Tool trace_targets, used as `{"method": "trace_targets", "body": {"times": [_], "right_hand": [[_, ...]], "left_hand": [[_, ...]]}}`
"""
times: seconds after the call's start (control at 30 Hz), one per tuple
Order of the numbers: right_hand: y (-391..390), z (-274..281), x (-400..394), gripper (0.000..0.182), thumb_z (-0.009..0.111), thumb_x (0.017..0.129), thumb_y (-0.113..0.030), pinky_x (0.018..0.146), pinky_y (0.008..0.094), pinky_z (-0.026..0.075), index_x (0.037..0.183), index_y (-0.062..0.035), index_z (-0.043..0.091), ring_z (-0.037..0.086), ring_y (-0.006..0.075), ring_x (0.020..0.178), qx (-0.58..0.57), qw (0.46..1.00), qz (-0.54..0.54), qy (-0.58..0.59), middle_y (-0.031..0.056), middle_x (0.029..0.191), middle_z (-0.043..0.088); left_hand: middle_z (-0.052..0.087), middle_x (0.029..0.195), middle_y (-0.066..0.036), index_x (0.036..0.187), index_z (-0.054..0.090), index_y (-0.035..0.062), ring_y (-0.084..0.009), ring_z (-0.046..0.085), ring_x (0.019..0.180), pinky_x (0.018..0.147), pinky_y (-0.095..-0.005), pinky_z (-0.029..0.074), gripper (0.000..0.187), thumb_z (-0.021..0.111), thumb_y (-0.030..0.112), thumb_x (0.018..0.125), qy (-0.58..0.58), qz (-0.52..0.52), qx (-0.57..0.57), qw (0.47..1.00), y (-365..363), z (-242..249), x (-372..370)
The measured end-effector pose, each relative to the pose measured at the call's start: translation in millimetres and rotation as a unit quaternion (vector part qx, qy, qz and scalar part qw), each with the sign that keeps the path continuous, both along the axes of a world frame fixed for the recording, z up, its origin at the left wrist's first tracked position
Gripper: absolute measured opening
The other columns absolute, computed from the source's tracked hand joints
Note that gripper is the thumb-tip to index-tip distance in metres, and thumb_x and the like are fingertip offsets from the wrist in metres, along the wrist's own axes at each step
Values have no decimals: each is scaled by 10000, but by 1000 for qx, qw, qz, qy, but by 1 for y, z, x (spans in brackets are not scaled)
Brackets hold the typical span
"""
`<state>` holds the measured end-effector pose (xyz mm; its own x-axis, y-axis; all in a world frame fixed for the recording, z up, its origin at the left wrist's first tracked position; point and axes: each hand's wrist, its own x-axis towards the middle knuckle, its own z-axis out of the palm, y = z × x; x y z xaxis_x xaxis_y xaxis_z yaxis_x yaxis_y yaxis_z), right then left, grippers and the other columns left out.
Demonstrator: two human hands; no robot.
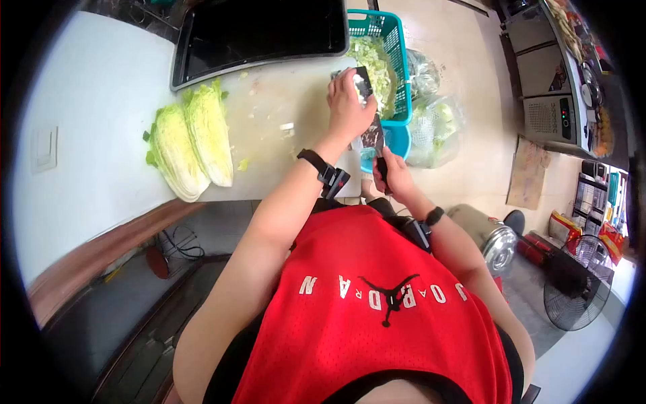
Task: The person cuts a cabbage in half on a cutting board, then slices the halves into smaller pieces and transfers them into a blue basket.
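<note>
My right hand (pixel 397 176) is closed around the black handle of a cleaver (pixel 372 135), whose dark blade has pale bits on it. My left hand (pixel 348 104) lies across the far part of the blade with its fingers curled, and something white shows beside them. Both are at the right edge of a white cutting board (pixel 269 135). Beside them stands a teal basket (pixel 404 74) holding chopped cabbage (pixel 377 64). Two cabbage halves (pixel 195 141) lie on the left, cut faces up. Small cabbage scraps are scattered on the board.
A black tray (pixel 262 34) sits behind the board. Below the basket is a blue container (pixel 400 141). Plastic bags of greens (pixel 434 128) stand on the floor to the right, with a metal pot (pixel 494 242) and a fan (pixel 579 283) nearer me.
</note>
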<state>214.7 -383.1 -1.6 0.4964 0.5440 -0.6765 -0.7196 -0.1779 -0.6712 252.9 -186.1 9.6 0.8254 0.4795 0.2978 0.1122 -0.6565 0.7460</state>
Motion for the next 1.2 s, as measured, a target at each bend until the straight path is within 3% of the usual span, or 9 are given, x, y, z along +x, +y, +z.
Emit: {"method": "trace_targets", "body": {"times": [0.23,0.3,0.33,0.43,0.5,0.63,0.7,0.97,1.2], "right_hand": [[7,14,103,464,389,1081,-501,432,291,372,939,-79,521,430,152,441,80,994,-65,42,20,624,477],[20,8,131,478,394,1083,-499,438,278,373,945,-69,549,453,133,458,58,994,-95,-21,-7,602,462],[26,-8,149,497,405,1079,-482,461,335,422,922,-44,580,529,200,492,-48,981,-39,-184,38,600,525],[29,-89,213,547,485,1022,-441,734,515,557,901,54,683,695,449,750,-340,708,128,-605,262,808,705],[34,-95,227,508,486,1011,-413,818,576,527,944,44,698,655,533,875,-360,747,171,-533,307,905,694],[19,-78,217,521,496,1007,-428,835,563,523,910,42,699,660,515,897,-351,751,119,-546,313,905,690],[12,-72,221,530,503,1004,-440,840,561,521,895,38,705,660,512,905,-346,754,145,-540,307,916,693],[-43,-68,196,523,511,1011,-437,799,542,519,887,26,720,668,493,872,-336,801,97,-485,299,852,687],[-102,-92,171,543,531,1016,-457,539,407,519,841,28,700,658,275,535,-345,824,73,-444,167,655,668]], "left_hand": [[502,1462,-162,1387,486,58,-392,451,1325,1138,-488,321,611,716,161,830,-159,-38,85,983,32,49,47],[543,1412,-153,1320,551,65,-363,470,1301,1126,-454,347,520,715,125,830,-170,-8,77,982,52,51,30],[550,1399,-154,1323,546,60,-364,475,1299,1114,-450,364,522,715,138,836,-129,30,60,989,64,41,16],[561,1368,-158,1293,553,49,-370,477,1303,1071,-446,410,480,707,167,853,93,127,12,987,98,9,-48],[604,1301,-156,1275,558,54,-375,523,1252,1031,-461,435,460,705,179,857,313,152,140,927,107,-15,-109],[659,1143,-162,1185,599,59,-365,614,1087,925,-446,496,358,706,165,860,310,118,175,927,105,-21,-142],[676,1002,-159,1056,632,41,-352,657,901,812,-431,530,231,703,157,869,363,116,-13,924,111,-22,-142],[694,1016,-172,954,658,53,-363,667,972,848,-447,534,193,693,212,850,367,131,16,921,102,-26,-130],[720,1066,-206,1053,682,26,-356,697,940,863,-439,545,310,701,268,861,425,129,-14,896,80,-25,-85]]}}
